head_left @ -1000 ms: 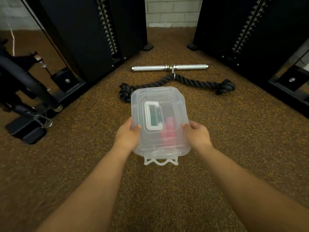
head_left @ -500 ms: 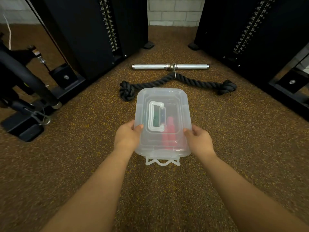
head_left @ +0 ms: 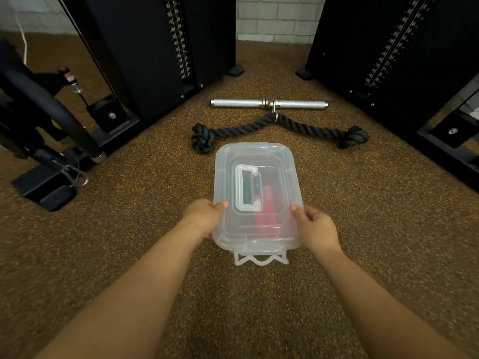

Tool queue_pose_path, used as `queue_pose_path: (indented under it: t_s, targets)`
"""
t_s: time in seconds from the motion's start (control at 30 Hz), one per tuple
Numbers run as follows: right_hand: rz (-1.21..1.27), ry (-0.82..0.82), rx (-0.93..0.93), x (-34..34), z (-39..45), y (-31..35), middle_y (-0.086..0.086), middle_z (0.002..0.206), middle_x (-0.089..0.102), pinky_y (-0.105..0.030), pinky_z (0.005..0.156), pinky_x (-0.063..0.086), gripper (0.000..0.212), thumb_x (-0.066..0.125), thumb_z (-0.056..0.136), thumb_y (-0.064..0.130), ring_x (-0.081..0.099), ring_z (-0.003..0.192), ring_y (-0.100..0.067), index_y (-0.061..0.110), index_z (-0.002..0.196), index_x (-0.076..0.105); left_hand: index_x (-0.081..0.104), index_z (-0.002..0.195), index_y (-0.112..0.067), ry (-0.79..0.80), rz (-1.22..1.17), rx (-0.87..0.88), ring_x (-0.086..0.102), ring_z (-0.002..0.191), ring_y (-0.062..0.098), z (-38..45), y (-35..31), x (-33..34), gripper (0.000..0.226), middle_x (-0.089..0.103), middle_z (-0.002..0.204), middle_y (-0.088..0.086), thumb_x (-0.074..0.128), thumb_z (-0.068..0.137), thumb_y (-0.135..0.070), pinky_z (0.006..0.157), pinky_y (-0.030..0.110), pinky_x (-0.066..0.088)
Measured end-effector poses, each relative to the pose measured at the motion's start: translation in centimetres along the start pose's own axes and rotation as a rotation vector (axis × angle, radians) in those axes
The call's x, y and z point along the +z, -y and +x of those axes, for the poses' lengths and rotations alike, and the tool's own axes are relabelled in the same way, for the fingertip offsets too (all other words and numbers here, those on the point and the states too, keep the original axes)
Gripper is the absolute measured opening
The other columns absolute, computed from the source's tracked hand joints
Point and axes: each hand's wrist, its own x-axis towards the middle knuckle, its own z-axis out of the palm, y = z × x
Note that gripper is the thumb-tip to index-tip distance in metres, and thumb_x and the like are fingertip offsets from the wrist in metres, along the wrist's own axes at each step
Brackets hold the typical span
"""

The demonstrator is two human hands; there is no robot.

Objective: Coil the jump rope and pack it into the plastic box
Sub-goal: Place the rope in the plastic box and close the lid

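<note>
A clear plastic box [head_left: 259, 161] with its lid on sits between my hands over the brown speckled floor. My left hand [head_left: 204, 216] grips its left side and my right hand [head_left: 315, 229] grips its right side, thumbs on the lid. Through the lid I see red jump rope handles [head_left: 267, 211] and something dark green beside them. The rope's cord is too blurred by the plastic to make out. A white folding handle [head_left: 246, 187] lies flat on the lid. A clear latch [head_left: 260, 259] hangs open at the near end.
A black braided triceps rope [head_left: 274, 125] and a chrome bar [head_left: 269, 103] lie on the floor just beyond the box. Black weight-stack towers [head_left: 155, 47] stand left and right. A black machine base with a carabiner [head_left: 75, 174] sits at left.
The box has shifted slightly to the right and a little lower in view between both hands. My grip on it is the same.
</note>
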Motion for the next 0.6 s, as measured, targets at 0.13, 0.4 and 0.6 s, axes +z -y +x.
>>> queue_pose_path:
  t_s: [0.13,0.4,0.6]
  targets:
    - [0.035,0.001,0.010,-0.2,-2.0,-0.8,0.005,0.083,0.066,-0.033,0.072,0.051,0.017,0.050,0.093,0.039,0.062,0.079,-0.014,0.025,0.094,0.061,0.056,0.120,-0.011,0.018,0.025,-0.013,0.065,0.095,0.029,-1.4,1.0,-0.2,0.038,0.065,0.114,0.011,0.052,0.094,-0.038,0.083,0.040,0.056]
    - [0.086,-0.014,0.045,-0.1,-5.6,-2.6,0.012,0.081,0.065,-0.037,0.077,0.054,0.013,0.052,0.092,0.039,0.061,0.077,-0.008,0.031,0.092,0.061,0.058,0.114,-0.010,0.065,-0.027,-0.042,0.066,0.096,0.029,-3.7,3.9,0.0,0.032,0.066,0.107,0.009,0.053,0.094,-0.035,0.082,0.041,0.057]
    - [0.117,-0.033,0.063,0.0,-6.4,-2.6,0.005,0.091,0.067,-0.037,0.082,0.052,0.022,0.052,0.092,0.041,0.061,0.086,-0.016,0.027,0.101,0.066,0.058,0.119,-0.005,0.012,-0.064,0.008,0.065,0.101,0.032,-4.3,4.9,0.6,0.040,0.066,0.116,0.015,0.055,0.093,-0.036,0.090,0.046,0.054]
